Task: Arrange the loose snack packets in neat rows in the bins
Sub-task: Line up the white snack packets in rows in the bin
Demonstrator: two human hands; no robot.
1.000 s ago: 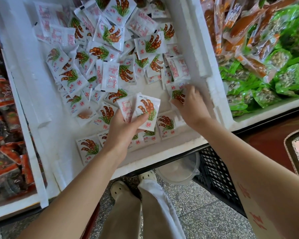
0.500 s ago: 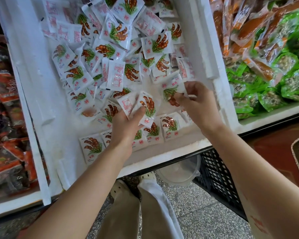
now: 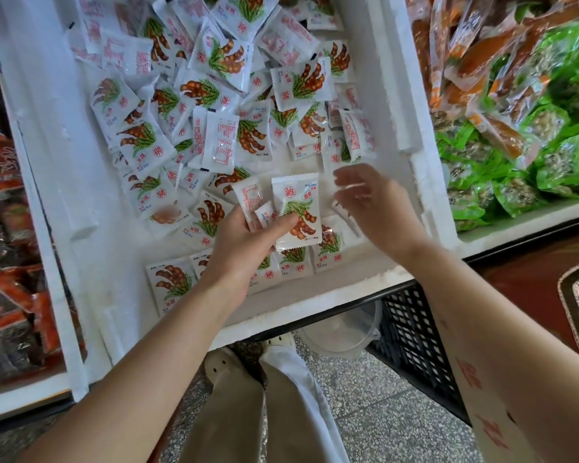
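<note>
The work is in the white foam bin (image 3: 315, 305), and in my judgement it is only at its beginning. Along the near wall of this bin a short row of packets (image 3: 171, 279) already lies flat, side by side, partly hidden under the left hand. This is the only ordered part I can see.

Behind it, the loose pile of packets (image 3: 221, 61) covers most of the bin floor. They lie crossed over each other, some face up and some showing the printed back. All of these are left to sort.

The left hand (image 3: 244, 248) grips a small bundle of packets (image 3: 298, 208) above the near row, with the thumb across the front packet and the fingers curled behind. I count about three in the bundle, but the back ones are half covered.

The right hand (image 3: 378, 208) hangs just beside the bundle, near the right wall of the bin. Its fingers are loosely spread and seem to hold nothing, though the hand is blurred.

The neighbour bins look unsorted too: the green and orange packets (image 3: 555, 162) on the right and the red packets (image 3: 10, 295) on the left lie in heaps. So most of the task remains.
</note>
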